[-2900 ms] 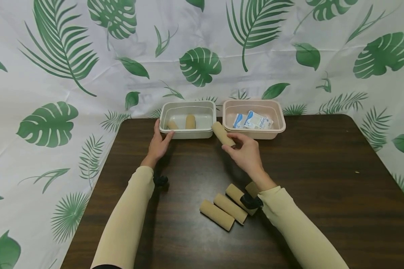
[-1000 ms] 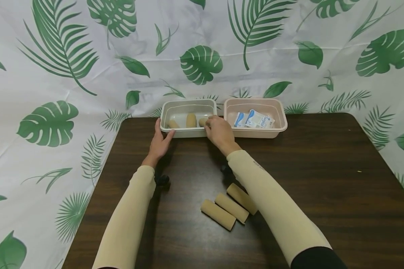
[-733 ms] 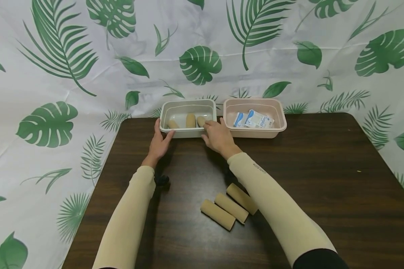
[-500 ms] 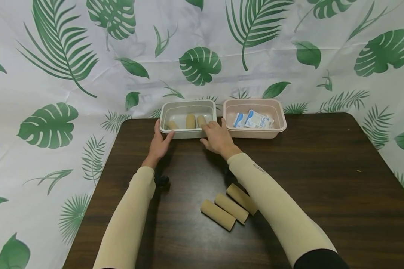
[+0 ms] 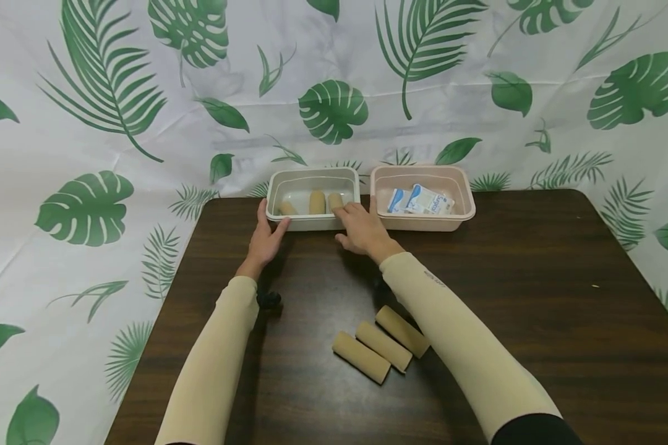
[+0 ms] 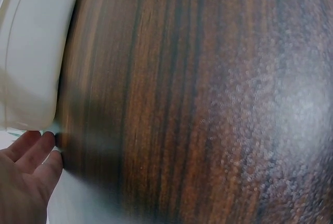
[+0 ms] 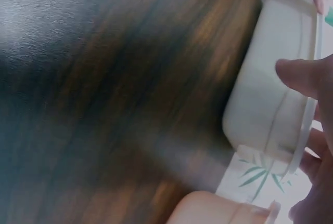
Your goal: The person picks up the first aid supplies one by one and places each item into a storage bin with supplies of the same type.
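Note:
A pale grey-white plastic bin (image 5: 312,224) stands at the back of the table. Inside it lie a left cardboard tube (image 5: 287,208), a middle one (image 5: 316,203) and a right one (image 5: 336,201). My left hand (image 5: 264,242) touches the bin's left front corner, thumb at the front rim and fingers along the end wall. Over the front right rim reaches my right hand (image 5: 363,229), its fingertips at the near end of the right tube. In the right wrist view, its thumb (image 7: 299,76) lies against the bin's outer wall while the fingers are partly hidden.
Three more cardboard tubes (image 5: 361,357) lie slanted side by side on the dark wooden table (image 5: 512,309), near my right forearm. A pink bin (image 5: 423,223) with blue-and-white packets (image 5: 423,199) stands right of the pale one. A leaf-patterned cloth (image 5: 334,55) hangs behind.
My right hand has carried a cardboard tube from between the bins into the pale bin's right end and loosened its fingers from it. The left hand has stayed at the bin's corner.

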`<action>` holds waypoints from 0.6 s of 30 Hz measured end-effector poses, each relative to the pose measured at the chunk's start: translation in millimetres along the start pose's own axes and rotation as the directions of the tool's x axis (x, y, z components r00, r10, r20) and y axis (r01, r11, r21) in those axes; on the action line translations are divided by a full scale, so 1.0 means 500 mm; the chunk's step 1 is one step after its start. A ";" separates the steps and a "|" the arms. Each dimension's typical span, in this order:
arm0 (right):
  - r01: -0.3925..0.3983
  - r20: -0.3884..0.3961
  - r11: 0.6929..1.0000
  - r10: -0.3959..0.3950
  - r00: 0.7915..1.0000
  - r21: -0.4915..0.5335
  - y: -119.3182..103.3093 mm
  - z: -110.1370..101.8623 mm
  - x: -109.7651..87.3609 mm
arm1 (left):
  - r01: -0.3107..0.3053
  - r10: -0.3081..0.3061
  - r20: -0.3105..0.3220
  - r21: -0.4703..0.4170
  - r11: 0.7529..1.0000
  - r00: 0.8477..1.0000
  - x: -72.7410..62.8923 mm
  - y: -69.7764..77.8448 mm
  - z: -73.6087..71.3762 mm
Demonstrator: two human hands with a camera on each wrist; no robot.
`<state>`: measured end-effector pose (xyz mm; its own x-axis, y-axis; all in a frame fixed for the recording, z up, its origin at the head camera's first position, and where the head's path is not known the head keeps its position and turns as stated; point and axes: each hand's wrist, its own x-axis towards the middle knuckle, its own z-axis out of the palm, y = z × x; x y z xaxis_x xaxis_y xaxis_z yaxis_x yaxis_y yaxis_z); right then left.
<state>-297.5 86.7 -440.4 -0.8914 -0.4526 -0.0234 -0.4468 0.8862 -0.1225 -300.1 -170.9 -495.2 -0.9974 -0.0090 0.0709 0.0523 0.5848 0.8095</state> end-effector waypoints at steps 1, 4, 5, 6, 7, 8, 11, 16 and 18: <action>0.006 -0.014 1.000 -0.006 1.000 0.020 0.001 0.003 -0.002 | 0.002 -0.002 0.000 0.003 1.000 1.000 0.001 -0.001 0.001; 0.020 -0.071 0.997 -0.015 0.997 0.075 0.001 0.006 -0.008 | 0.002 -0.002 -0.002 0.004 1.000 1.000 0.002 -0.003 0.001; 0.021 -0.088 0.996 -0.013 0.996 0.092 -0.001 0.006 -0.010 | 0.001 -0.001 -0.003 0.003 1.000 1.000 0.002 -0.003 0.001; 0.021 -0.105 0.994 -0.009 0.994 0.111 -0.003 0.004 -0.013 | -0.001 0.001 -0.004 0.003 1.000 1.000 0.002 -0.002 0.000; 0.020 -0.121 0.990 -0.004 0.993 0.137 -0.006 0.002 -0.016 | -0.004 0.004 -0.003 0.001 1.000 1.000 0.001 -0.002 0.000; 0.020 -0.134 0.987 0.002 0.991 0.159 -0.008 -0.003 -0.021 | -0.004 0.004 -0.002 -0.001 1.000 1.000 0.001 -0.001 0.000; 0.029 -0.168 0.968 0.014 0.986 0.251 -0.015 -0.022 -0.041 | -0.001 0.001 0.001 -0.003 1.000 1.000 0.000 0.000 0.001; 0.051 -0.174 0.918 0.020 0.985 0.394 -0.007 -0.061 -0.103 | -0.001 0.001 0.003 0.000 1.000 1.000 0.001 0.000 0.002; 0.046 -0.158 0.896 0.027 0.987 0.441 0.003 -0.072 -0.135 | -0.001 0.001 0.005 0.000 1.000 1.000 0.002 -0.001 0.001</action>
<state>-240.6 122.2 -403.3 -0.9040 -0.4073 0.1303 -0.4079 0.7298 -0.5486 -301.2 -170.8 -495.6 -0.9976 -0.0043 0.0686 0.0531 0.5850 0.8093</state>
